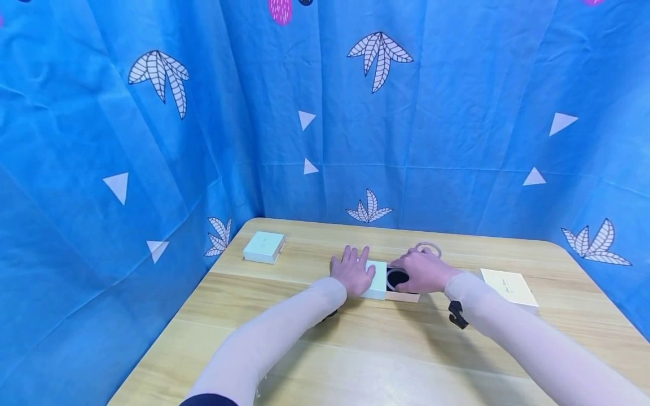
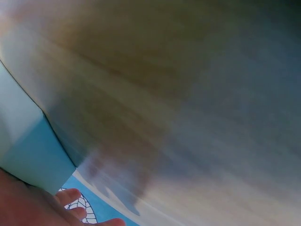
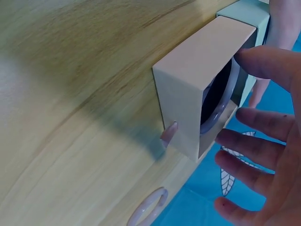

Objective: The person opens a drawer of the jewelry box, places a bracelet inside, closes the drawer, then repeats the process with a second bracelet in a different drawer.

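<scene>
A small box lies mid-table: a pale green sleeve (image 1: 377,280) (image 3: 244,19) with a beige drawer (image 1: 404,296) (image 3: 202,94) slid partly out to the right. The drawer's black inside holds a pale ring (image 1: 396,277) (image 3: 217,110). My left hand (image 1: 352,270) lies flat on the sleeve, fingers straight. My right hand (image 1: 424,270) hovers over the drawer with spread fingers (image 3: 254,160), its thumb tip (image 3: 169,133) against the drawer's end wall. In the blurred left wrist view only the sleeve (image 2: 23,141) and fingertips (image 2: 70,197) show.
A pinkish bangle (image 1: 428,248) (image 3: 148,207) lies on the wooden table (image 1: 355,349) just behind my right hand. Another pale green box (image 1: 264,247) sits at the back left, a cream box (image 1: 509,287) at the right. Blue patterned cloth surrounds the table.
</scene>
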Tool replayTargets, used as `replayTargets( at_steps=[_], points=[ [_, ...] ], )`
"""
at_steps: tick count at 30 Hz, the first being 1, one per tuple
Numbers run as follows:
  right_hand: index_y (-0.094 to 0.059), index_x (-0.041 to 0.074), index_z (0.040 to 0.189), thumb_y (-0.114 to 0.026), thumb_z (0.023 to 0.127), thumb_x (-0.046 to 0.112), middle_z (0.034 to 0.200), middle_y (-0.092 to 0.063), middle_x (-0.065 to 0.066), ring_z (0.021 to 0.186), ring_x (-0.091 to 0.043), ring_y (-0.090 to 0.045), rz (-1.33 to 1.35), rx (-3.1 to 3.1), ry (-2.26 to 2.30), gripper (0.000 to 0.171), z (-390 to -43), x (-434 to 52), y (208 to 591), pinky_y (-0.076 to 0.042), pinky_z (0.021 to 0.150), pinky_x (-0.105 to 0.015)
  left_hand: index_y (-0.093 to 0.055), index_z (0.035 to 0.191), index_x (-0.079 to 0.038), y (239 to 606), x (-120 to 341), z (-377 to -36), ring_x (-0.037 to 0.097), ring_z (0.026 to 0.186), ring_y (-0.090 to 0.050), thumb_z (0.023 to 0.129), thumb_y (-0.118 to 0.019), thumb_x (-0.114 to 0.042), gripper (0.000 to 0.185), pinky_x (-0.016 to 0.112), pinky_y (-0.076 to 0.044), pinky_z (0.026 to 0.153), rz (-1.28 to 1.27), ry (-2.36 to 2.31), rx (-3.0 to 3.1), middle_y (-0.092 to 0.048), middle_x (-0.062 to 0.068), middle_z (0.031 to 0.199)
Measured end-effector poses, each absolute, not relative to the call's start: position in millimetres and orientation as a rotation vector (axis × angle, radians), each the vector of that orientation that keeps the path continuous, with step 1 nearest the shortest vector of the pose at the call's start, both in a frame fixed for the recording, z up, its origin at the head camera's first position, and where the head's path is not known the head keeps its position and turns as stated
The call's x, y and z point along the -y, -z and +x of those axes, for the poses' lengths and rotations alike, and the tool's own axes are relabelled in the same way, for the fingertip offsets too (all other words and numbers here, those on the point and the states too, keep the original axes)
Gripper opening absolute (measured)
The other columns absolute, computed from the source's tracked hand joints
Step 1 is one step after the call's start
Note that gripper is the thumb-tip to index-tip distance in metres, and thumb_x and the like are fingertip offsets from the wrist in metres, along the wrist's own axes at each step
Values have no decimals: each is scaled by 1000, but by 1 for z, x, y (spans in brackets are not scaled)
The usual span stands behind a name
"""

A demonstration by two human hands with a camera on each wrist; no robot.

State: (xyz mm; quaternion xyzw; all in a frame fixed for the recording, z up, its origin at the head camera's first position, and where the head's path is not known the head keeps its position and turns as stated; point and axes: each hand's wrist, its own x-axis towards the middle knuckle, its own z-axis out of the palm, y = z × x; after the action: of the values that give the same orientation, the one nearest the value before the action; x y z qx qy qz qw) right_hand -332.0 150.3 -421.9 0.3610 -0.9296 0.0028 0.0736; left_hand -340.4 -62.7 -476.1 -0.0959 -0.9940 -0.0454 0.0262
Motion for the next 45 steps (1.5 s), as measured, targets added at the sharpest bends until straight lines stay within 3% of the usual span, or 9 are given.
replayTargets(
  at_steps=[6, 9, 13, 20, 27, 34, 45],
  points=[
    [-72, 17, 126, -82, 77, 42, 116, -75, 1, 98, -17, -60, 1045, 2825, -116, 56, -331, -159, 425, -42, 87, -53, -11, 164, -29, 477, 63, -341, 29, 156, -13, 104, -16, -58, 67, 65, -22, 118, -287, 136, 3080, -24, 7, 167],
    [-71, 15, 126, -83, 77, 43, 120, -74, -1, 104, -21, -59, 1031, 2839, -142, 59, -330, -164, 426, -40, 94, -60, -11, 164, -29, 478, 63, -342, 29, 157, -13, 104, -16, -58, 67, 65, -22, 118, -287, 139, 3081, -24, 7, 167],
    [-71, 12, 126, -83, 77, 45, 122, -73, -3, 117, -30, -56, 1038, 2827, -168, 60, -330, -171, 427, -27, 109, -69, -11, 164, -29, 478, 63, -342, 29, 157, -13, 104, -16, -58, 66, 66, -22, 118, -293, 151, 3078, -24, 7, 167],
    [-67, 12, 132, -82, 77, 46, 129, -69, -8, 124, -34, -60, 991, 2903, -274, 66, -328, -181, 425, -39, 104, -69, -12, 164, -29, 476, 63, -340, 29, 157, -13, 104, -16, -57, 66, 66, -21, 118, -300, 167, 3082, -24, 7, 167],
    [-64, 13, 136, -88, 69, 43, 135, -66, -10, 125, -39, -59, 957, 2956, -359, 77, -329, -190, 428, -47, 101, -62, -11, 164, -29, 476, 64, -339, 30, 157, -12, 104, -14, -58, 67, 65, -21, 118, -299, 143, 3082, -23, 7, 168],
    [-62, 15, 138, -90, 65, 37, 139, -63, -9, 128, -40, -57, 964, 2978, -423, 81, -331, -196, 432, -46, 104, -60, -11, 164, -29, 479, 63, -340, 29, 156, -13, 104, -13, -58, 67, 65, -22, 118, -297, 131, 3073, -24, 7, 167],
    [-59, 11, 140, -88, 68, 27, 143, -60, -12, 134, -41, -51, 1014, 2974, -534, 80, -333, -201, 435, -42, 109, -60, -10, 164, -29, 479, 63, -343, 29, 157, -12, 104, -14, -58, 66, 65, -21, 118, -291, 135, 3083, -23, 6, 168]
  ],
)
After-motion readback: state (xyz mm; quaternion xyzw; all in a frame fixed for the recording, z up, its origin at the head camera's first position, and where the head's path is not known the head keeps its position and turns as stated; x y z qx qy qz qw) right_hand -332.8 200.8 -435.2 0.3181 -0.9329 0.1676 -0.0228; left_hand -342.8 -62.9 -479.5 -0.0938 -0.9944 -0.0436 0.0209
